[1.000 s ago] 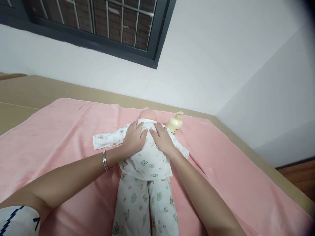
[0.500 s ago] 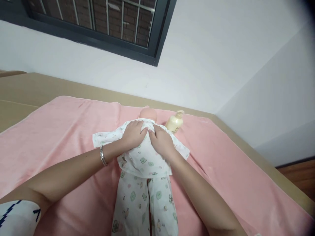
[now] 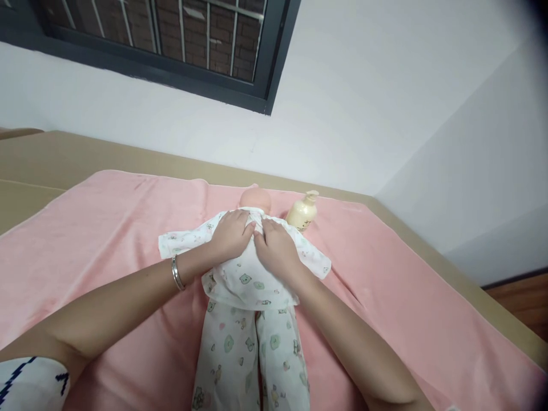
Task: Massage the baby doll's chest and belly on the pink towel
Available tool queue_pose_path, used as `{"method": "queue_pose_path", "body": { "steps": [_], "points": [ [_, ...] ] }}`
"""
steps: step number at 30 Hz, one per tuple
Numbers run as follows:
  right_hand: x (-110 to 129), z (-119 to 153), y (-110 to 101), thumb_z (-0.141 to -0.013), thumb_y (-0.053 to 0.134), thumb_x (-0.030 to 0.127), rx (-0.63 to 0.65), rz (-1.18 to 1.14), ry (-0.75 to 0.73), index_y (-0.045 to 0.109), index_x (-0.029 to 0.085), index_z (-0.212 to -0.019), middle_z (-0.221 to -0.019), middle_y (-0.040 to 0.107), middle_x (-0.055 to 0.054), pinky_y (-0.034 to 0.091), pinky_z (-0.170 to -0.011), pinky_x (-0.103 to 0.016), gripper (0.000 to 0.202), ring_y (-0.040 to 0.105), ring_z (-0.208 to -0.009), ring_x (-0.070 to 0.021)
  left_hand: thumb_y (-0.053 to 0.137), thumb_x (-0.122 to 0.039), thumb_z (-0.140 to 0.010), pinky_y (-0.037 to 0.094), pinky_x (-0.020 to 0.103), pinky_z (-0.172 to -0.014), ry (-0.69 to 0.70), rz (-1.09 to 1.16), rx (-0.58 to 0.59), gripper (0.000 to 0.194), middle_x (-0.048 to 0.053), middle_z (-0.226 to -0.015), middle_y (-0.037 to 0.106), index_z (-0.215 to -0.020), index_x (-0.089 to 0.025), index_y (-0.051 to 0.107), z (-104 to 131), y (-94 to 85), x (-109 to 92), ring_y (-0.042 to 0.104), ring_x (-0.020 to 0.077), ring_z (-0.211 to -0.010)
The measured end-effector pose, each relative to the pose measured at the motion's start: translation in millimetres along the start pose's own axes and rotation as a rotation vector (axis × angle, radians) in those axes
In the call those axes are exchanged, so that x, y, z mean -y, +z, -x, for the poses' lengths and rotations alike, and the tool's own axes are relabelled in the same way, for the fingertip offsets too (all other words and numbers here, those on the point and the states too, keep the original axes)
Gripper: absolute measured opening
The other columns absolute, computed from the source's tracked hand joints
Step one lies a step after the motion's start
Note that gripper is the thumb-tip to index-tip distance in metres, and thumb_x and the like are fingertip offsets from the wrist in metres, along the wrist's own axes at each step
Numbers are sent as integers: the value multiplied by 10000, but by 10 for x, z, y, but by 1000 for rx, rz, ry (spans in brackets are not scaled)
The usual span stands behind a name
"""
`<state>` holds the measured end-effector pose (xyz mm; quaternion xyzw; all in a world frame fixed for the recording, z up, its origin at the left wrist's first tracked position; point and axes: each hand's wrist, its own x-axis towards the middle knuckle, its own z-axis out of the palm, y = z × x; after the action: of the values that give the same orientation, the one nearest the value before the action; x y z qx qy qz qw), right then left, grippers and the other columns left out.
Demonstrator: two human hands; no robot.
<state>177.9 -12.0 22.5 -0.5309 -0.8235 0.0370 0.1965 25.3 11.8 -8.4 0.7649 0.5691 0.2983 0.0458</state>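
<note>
A baby doll point(image 3: 256, 201) in white printed pyjamas lies stretched out, its smooth round head pointing away from me. Its pyjama top point(image 3: 246, 288) and trousers point(image 3: 226, 354) carry small green and pink pictures, and both sleeves spread to the sides. My left hand point(image 3: 231, 235) rests flat on the left of the doll's upper body, fingers extended. On the right half lies my right hand point(image 3: 278, 248), also flat and open, the two thumbs almost meeting at the middle. Which way the doll's face is turned I cannot tell.
A cream pump bottle point(image 3: 302, 212) stands beside the doll's right-hand shoulder. Under everything spreads a pink blanket point(image 3: 128, 217) on a tan padded surface point(image 3: 141, 160). A white wall with a dark-framed barred window point(image 3: 261, 97) rises behind.
My right hand has shifted slightly left and inward on the doll's upper body. My left hand stays nearly in place. The whole view has drifted a little.
</note>
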Motion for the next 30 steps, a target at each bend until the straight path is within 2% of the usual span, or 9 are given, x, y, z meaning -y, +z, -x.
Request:
{"method": "queue_pose_path", "body": {
  "steps": [3, 6, 9, 12, 15, 18, 21, 25, 30],
  "points": [
    [-35, -22, 27, -1008, 348, 263, 7, -50, -13, 557, 48, -1377, -1426, 561, -205, 351, -1146, -434, 475, 474, -1364, -302, 311, -311, -994, 420, 507, -1069, 3, -77, -52, 453, 211, -1265, 640, -1276, -71, 572, 82, 42, -73, 574, 341, -1215],
    [-177, -146, 76, -1016, 340, 273, 5, -125, 4, 566, 69, -1368, -1454, 539, -187, 335, -1164, -428, 466, 473, -1367, -275, 344, -303, -988, 375, 520, -1114, 10, -127, -93, 489, 255, -1362, 574, -1347, -23, 522, 213, 93, -190, 512, 368, -1308],
    [-268, -234, 117, -1007, 383, 286, 0, -125, 7, 563, 83, -1369, -1466, 530, -175, 291, -1193, -439, 453, 458, -1378, -266, 366, -285, -980, 340, 525, -1146, 24, -118, -99, 483, 252, -1409, 545, -1366, -32, 508, 247, 89, -237, 469, 366, -1362],
    [-196, -179, 102, -1020, 347, 287, 8, -61, 25, 517, 51, -1413, -1467, 523, -192, 289, -1191, -474, 489, 434, -1399, -299, 364, -278, -971, 369, 524, -1122, 7, -67, -33, 441, 223, -1353, 598, -1303, -65, 558, 143, 13, -185, 513, 355, -1314],
    [-20, -22, 28, -1022, 330, 285, 33, 6, 44, 491, 29, -1438, -1463, 522, -210, 327, -1168, -482, 514, 411, -1421, -330, 355, -288, -966, 422, 510, -1075, -85, 2, 52, 398, 204, -1246, 659, -1190, -83, 613, 10, -59, -107, 583, 347, -1222],
    [87, 72, -55, -1017, 342, 264, 52, 21, 8, 534, 48, -1404, -1457, 533, -201, 344, -1160, -452, 483, 419, -1420, -320, 355, -319, -972, 376, 491, -1132, -177, 29, 42, 453, 208, -1344, 609, -1269, -53, 571, -37, -42, -72, 495, 362, -1346],
    [21, -2, -84, -1039, 313, 289, 74, -47, 10, 614, 124, -1298, -1407, 588, -160, 394, -1108, -432, 430, 497, -1350, -298, 344, -331, -985, 298, 478, -1194, -188, 6, 4, 519, 209, -1447, 533, -1370, -18, 496, -4, 33, -87, 390, 361, -1436],
    [-189, -203, -5, -1041, 348, 334, 51, -104, 40, 578, 113, -1320, -1450, 544, -165, 348, -1137, -430, 424, 473, -1360, -290, 358, -335, -992, 320, 477, -1177, -157, -75, -48, 495, 217, -1439, 537, -1346, -29, 519, 51, 78, -133, 445, 345, -1390],
    [-264, -262, 104, -1029, 366, 327, 5, -67, 12, 582, 98, -1310, -1364, 601, -176, 338, -1132, -445, 422, 528, -1271, -292, 369, -313, -989, 421, 447, -1069, -94, -151, -74, 417, 201, -1248, 640, -1229, -57, 595, 77, 29, -163, 574, 323, -1199]
  ]
}}
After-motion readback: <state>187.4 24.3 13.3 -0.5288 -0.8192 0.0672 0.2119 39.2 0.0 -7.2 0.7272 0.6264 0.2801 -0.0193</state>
